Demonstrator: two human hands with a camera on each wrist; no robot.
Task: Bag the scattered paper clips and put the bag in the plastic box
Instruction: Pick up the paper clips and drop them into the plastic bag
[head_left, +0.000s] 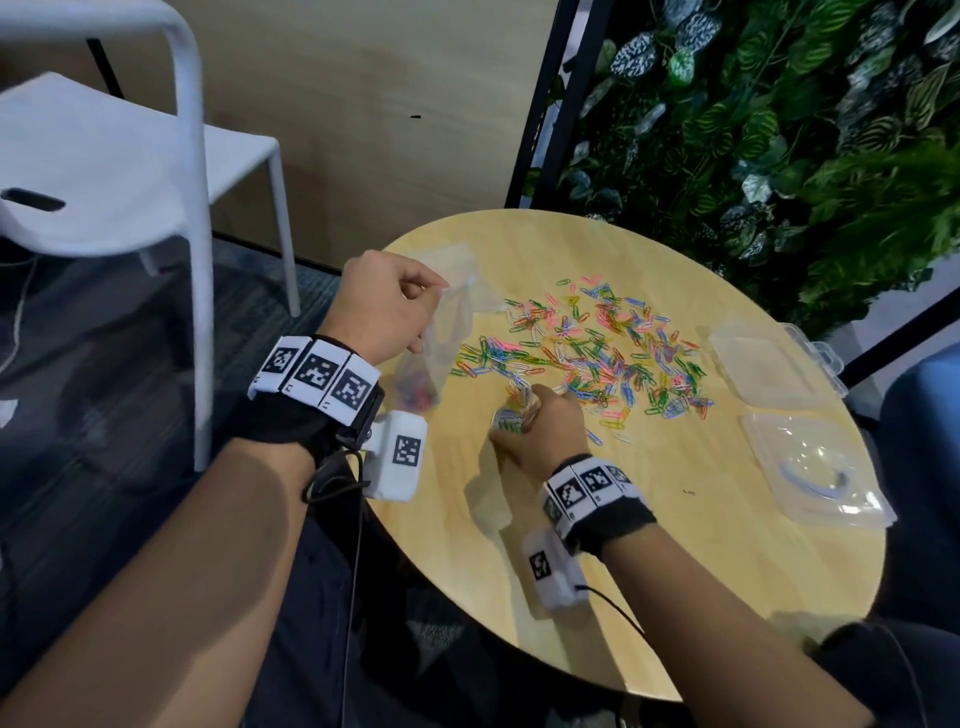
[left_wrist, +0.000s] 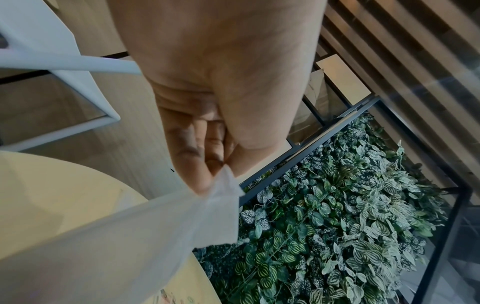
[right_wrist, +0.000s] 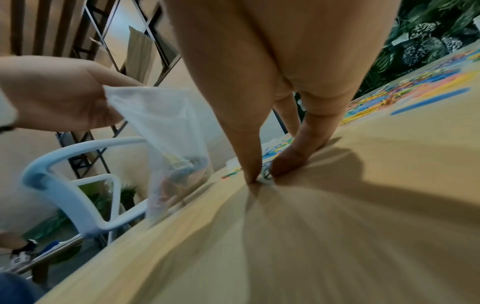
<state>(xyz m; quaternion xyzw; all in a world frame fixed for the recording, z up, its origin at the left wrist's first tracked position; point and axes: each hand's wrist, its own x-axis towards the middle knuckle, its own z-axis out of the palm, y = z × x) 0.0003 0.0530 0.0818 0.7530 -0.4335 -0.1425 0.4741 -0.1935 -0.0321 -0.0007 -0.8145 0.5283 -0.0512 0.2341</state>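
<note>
Clear bag (head_left: 441, 338), pinched at its rim by the left hand (head_left: 382, 306), hangs at the table (head_left: 675, 571) edge while the right hand (head_left: 540, 426) pinches a bunch of clips (head_left: 587, 353) off the wood; better to bring the bag mouth close and lift small bunches. One bag with a few clips inside, one box (head_left: 769, 364), one lid (head_left: 815, 473), clips too many to count

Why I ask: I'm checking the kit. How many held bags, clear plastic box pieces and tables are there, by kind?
Held bag: 1
Clear plastic box pieces: 2
Table: 1
Total: 4
</note>
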